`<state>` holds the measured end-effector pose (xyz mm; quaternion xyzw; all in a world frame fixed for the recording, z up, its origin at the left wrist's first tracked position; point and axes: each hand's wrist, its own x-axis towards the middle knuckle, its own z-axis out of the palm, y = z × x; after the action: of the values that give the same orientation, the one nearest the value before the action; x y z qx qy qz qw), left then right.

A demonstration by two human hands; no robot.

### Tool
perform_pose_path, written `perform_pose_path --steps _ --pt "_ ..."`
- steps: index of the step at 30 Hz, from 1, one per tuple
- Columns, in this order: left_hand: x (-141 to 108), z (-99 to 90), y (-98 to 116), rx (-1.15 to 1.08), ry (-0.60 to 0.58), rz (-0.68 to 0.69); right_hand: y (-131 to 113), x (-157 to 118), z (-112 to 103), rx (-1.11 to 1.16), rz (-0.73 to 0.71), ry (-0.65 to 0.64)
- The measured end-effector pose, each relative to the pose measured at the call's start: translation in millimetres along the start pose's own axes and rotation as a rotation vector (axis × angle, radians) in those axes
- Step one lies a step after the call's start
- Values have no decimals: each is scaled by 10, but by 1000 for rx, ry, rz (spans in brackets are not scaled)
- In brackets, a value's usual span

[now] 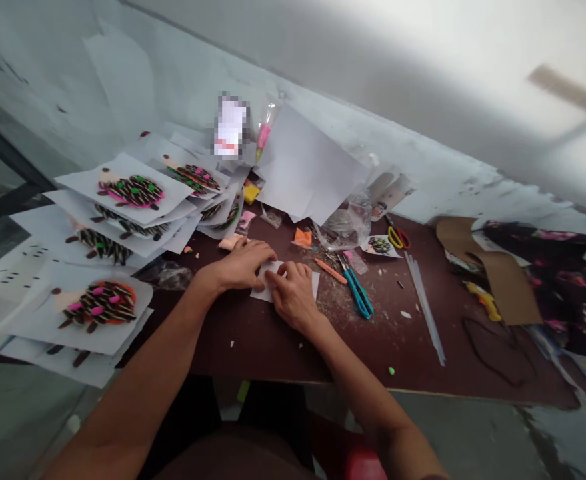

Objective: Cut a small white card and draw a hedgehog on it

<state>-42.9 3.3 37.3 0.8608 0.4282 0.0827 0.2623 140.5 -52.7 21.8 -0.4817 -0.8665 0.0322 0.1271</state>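
A small white sheet of paper (261,294) lies flat on the dark red table in front of me. My left hand (240,263) rests at its left side, palm down, thumb and fingers apart and touching the paper's edge. My right hand (295,297) is on top of the sheet with its fingers curled and pressed together at the tips; whatever is under them is hidden. Close by the right hand are an orange stick-shaped tool (330,271) and teal-handled scissors (357,293). A pale pink lump (231,242) sits just beyond the left hand.
Stacked sheets bearing clay hedgehogs (131,192) stand at left. Toward the wall are a large white sheet (307,163), a phone (231,127) and a plastic bag (345,227). Red-and-yellow scissors (397,235), translucent glue sticks (425,310) and a yellow glue gun (485,301) lie right.
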Motion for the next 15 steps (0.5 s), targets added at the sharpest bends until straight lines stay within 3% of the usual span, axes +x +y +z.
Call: perform_pose_path --steps 9,15 --pt "-1 5 -9 -3 -2 -5 118 -22 -27 18 -6 34" --pt "0 3 -16 -5 -8 -4 232 1 -88 -1 -87 -35"
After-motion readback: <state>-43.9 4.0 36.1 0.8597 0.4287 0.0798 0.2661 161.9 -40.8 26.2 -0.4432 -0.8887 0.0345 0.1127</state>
